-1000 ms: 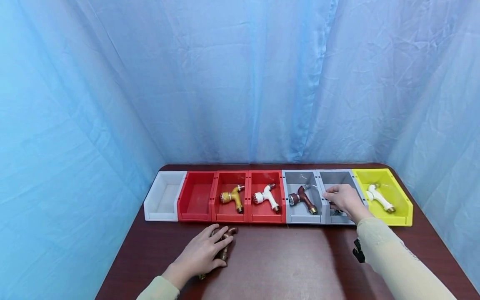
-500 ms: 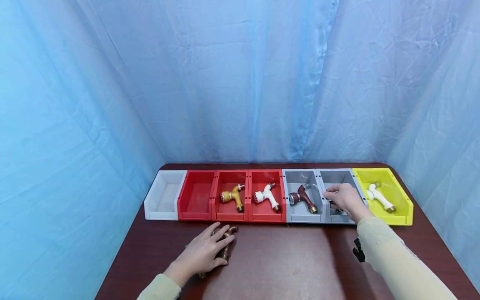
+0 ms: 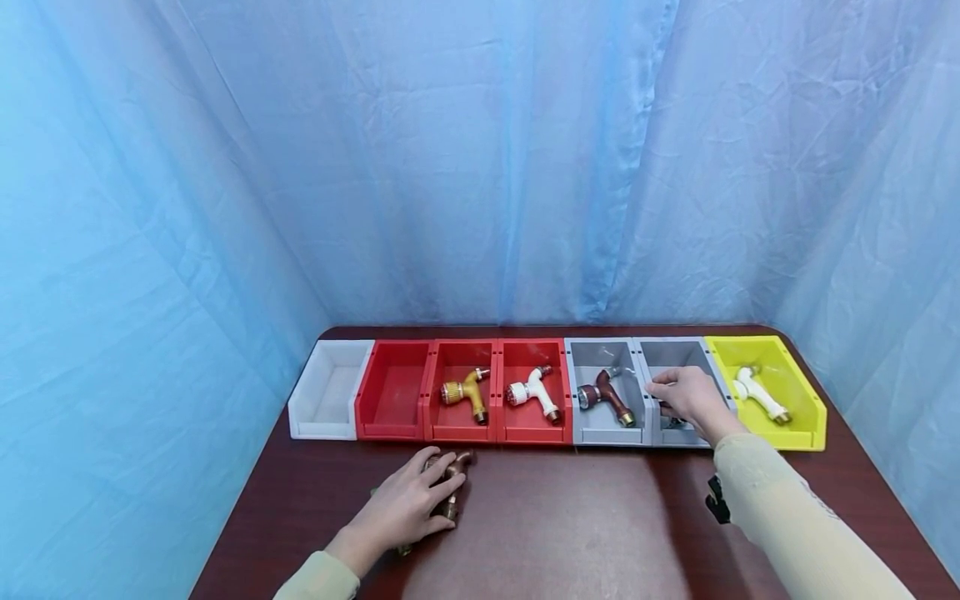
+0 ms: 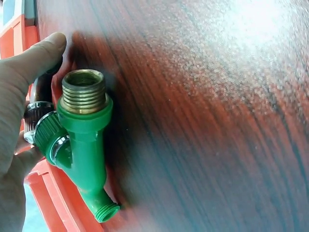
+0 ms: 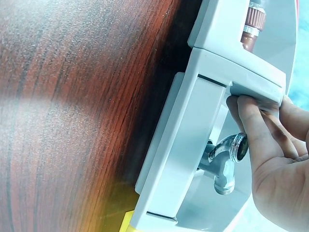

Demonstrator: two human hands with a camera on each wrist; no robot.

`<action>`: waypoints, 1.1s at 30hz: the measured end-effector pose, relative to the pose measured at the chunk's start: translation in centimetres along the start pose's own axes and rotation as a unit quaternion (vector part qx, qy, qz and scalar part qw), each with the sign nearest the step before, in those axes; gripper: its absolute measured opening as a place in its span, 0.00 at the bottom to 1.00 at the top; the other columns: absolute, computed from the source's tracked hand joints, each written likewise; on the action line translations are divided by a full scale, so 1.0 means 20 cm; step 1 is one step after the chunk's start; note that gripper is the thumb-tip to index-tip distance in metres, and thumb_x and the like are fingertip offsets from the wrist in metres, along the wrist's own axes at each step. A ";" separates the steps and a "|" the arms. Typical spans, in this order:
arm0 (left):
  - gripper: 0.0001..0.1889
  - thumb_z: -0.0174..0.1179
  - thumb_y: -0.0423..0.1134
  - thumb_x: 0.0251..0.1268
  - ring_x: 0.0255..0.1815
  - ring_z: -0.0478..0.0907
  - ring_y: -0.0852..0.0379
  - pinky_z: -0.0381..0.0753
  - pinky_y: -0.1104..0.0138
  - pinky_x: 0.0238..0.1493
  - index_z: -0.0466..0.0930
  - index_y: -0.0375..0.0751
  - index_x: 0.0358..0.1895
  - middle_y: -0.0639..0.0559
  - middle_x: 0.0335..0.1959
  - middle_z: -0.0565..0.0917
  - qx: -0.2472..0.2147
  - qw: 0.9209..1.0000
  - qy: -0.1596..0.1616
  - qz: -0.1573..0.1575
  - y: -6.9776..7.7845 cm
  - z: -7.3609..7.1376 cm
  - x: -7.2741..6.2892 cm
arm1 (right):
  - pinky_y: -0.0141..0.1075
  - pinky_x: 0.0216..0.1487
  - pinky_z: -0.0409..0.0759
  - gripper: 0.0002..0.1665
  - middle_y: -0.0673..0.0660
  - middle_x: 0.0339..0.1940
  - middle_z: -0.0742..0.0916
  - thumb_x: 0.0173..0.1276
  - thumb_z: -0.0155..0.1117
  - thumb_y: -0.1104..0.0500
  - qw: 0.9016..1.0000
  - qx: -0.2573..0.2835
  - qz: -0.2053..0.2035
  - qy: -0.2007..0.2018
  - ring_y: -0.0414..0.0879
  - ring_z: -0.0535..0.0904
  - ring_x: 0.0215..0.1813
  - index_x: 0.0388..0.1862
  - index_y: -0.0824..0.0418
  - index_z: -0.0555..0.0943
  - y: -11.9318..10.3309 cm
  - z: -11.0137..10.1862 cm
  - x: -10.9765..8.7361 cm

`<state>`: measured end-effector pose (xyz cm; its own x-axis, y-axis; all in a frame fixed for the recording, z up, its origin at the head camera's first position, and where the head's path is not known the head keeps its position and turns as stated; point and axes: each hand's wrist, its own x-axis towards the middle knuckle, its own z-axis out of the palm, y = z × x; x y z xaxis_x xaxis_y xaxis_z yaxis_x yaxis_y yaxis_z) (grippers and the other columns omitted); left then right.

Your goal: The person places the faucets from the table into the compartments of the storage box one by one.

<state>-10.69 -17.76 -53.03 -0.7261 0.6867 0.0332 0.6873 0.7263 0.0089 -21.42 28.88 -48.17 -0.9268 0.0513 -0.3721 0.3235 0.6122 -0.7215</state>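
My left hand (image 3: 405, 504) lies low over the table, thumb and fingers curled round a bronze-brown faucet (image 3: 451, 507) that it partly covers. Against that faucet lies a green faucet (image 4: 89, 150) with a brass threaded end, best seen in the left wrist view. My right hand (image 3: 690, 400) reaches into the second grey bin from the left (image 5: 181, 150), its curled fingers gripping the bin's left side wall. Inside that bin a chrome faucet (image 5: 224, 166) lies apart from the fingers. Part of it is hidden behind the bin's front.
Bins stand in a row: white (image 3: 322, 429), red (image 3: 390, 433), two more red, two grey, yellow (image 3: 802, 439). Single faucets lie in several: gold (image 3: 472, 393), white (image 3: 538, 392), maroon (image 3: 611, 400), another white (image 3: 763, 396). A blue curtain (image 3: 480, 167) hangs behind.
Both hands stay almost where they were. The left hand's fingers shift very slightly over the bronze-brown faucet; the bins and faucets show no clear movement.
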 end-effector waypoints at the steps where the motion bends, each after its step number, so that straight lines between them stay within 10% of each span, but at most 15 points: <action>1: 0.36 0.73 0.61 0.57 0.70 0.68 0.42 0.82 0.54 0.61 0.79 0.54 0.69 0.46 0.72 0.75 0.000 1.000 0.009 0.006 0.00 0.00 0.00 | 0.49 0.54 0.87 0.27 0.74 0.61 0.80 0.79 0.60 0.55 1.000 0.000 0.000 0.001 0.56 0.85 0.53 0.65 0.76 0.75 0.00 0.00 0.00; 10: 0.39 0.76 0.59 0.53 0.71 0.68 0.42 0.83 0.55 0.61 0.77 0.53 0.70 0.46 0.73 0.74 0.013 0.996 0.076 0.033 -0.04 -0.07 -0.02 | 0.49 0.54 0.87 0.27 0.74 0.61 0.80 0.79 0.59 0.56 1.000 0.006 0.006 0.000 0.57 0.84 0.54 0.65 0.75 0.75 0.00 0.01 0.01; 33: 0.40 0.83 0.50 0.43 0.67 0.70 0.35 0.85 0.45 0.54 0.81 0.44 0.65 0.38 0.68 0.76 0.039 0.975 0.211 -0.065 -0.37 -0.24 0.05 | 0.49 0.53 0.87 0.27 0.75 0.63 0.78 0.79 0.59 0.56 1.000 0.005 0.012 0.003 0.60 0.82 0.57 0.66 0.75 0.74 0.00 0.01 0.00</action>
<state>-16.43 -22.51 -48.30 -0.7242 0.5275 0.4442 0.5743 0.8179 -0.0349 -21.43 28.73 -48.25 -0.9200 0.0709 -0.3855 0.3474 0.6030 -0.7181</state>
